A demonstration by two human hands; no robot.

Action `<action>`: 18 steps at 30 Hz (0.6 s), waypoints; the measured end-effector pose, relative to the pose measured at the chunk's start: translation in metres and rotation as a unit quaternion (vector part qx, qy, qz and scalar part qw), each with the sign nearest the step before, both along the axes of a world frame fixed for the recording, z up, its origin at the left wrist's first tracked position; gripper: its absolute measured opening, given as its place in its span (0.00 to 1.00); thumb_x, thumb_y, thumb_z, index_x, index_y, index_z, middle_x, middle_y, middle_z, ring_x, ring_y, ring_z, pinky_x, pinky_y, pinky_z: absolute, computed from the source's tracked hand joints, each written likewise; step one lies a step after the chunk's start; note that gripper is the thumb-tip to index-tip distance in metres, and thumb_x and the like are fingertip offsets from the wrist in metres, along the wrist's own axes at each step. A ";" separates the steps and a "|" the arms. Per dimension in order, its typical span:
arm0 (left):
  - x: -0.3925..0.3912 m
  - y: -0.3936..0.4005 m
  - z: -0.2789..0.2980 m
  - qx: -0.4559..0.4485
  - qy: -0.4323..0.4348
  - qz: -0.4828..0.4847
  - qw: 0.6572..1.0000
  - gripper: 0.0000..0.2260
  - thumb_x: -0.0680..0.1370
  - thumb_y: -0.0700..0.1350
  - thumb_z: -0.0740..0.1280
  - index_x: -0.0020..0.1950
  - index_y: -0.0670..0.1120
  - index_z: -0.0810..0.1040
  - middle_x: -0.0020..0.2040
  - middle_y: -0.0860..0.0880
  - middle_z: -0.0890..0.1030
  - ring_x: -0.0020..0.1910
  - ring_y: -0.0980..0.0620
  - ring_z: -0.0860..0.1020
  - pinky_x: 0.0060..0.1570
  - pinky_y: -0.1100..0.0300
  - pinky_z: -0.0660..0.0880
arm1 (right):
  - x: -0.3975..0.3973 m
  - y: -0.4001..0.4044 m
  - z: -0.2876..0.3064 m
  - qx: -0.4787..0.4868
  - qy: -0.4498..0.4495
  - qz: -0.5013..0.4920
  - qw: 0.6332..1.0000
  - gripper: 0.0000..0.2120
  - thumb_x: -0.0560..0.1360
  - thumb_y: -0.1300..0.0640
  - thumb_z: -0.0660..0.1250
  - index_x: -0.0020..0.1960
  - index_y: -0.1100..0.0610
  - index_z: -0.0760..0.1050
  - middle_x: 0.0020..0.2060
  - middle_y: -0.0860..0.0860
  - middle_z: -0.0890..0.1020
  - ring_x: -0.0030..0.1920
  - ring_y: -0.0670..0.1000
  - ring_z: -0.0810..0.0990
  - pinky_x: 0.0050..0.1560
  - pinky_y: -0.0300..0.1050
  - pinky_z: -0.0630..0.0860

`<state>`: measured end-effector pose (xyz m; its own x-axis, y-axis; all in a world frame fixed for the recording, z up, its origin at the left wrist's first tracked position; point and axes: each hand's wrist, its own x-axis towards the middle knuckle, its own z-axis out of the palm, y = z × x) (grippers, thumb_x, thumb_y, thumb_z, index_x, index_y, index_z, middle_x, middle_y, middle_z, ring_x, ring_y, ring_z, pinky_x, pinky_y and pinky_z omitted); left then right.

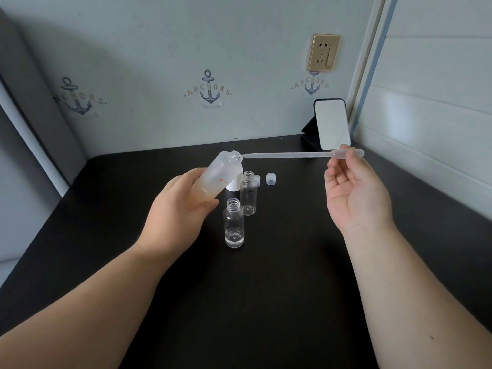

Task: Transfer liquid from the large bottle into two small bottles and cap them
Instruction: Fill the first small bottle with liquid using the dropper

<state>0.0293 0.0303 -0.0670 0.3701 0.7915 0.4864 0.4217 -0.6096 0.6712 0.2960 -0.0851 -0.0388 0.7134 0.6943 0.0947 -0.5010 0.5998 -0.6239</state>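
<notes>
Soft, even daylight is cast from the right; a broad shadow is thrown across the wall [66, 43] at upper left. Edges are bowed by wide-angle distortion; focus is held sharp throughout.

Black table [266, 302] vs pale anchor-print wall [159, 49] w/ gold socket [323, 52]

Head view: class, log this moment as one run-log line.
left hand grips tilted large bottle | right hand pinches pipette, tip at mouth | near small bottle part-filled, uncapped

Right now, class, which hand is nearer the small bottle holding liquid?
Left. The left hand holds the large bottle just beside the small bottle; the right hand is farther off.
</notes>
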 end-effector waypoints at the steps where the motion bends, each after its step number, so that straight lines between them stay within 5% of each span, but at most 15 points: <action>1: 0.000 0.001 -0.001 0.005 0.006 0.006 1.000 0.22 0.75 0.46 0.73 0.63 0.67 0.72 0.54 0.66 0.76 0.56 0.70 0.71 0.49 0.68 0.67 | 0.000 0.000 0.000 -0.005 -0.008 -0.004 1.000 0.06 0.81 0.61 0.68 0.49 0.59 0.84 0.40 0.52 0.85 0.39 0.47 0.83 0.44 0.38 0.79; 9: -0.002 0.008 -0.005 0.027 0.038 0.037 0.998 0.23 0.74 0.45 0.74 0.66 0.61 0.74 0.56 0.61 0.75 0.51 0.65 0.71 0.50 0.68 0.66 | 0.001 -0.002 0.000 -0.028 -0.052 -0.009 0.998 0.15 0.80 0.64 0.68 0.39 0.54 0.86 0.38 0.50 0.85 0.35 0.45 0.79 0.39 0.35 0.76; 18: 0.001 0.008 -0.007 0.054 0.056 0.032 0.996 0.24 0.74 0.44 0.75 0.68 0.59 0.74 0.59 0.62 0.74 0.54 0.63 0.70 0.53 0.66 0.65 | -0.005 -0.002 0.000 -0.014 -0.085 0.011 0.996 0.07 0.79 0.65 0.69 0.46 0.58 0.83 0.39 0.52 0.85 0.37 0.46 0.81 0.40 0.36 0.78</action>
<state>0.0302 0.0379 -0.0738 0.3775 0.7609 0.5278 0.5304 -0.6449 0.5502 0.2906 -0.0868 -0.0384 0.6731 0.7142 0.1919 -0.4005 0.5702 -0.7173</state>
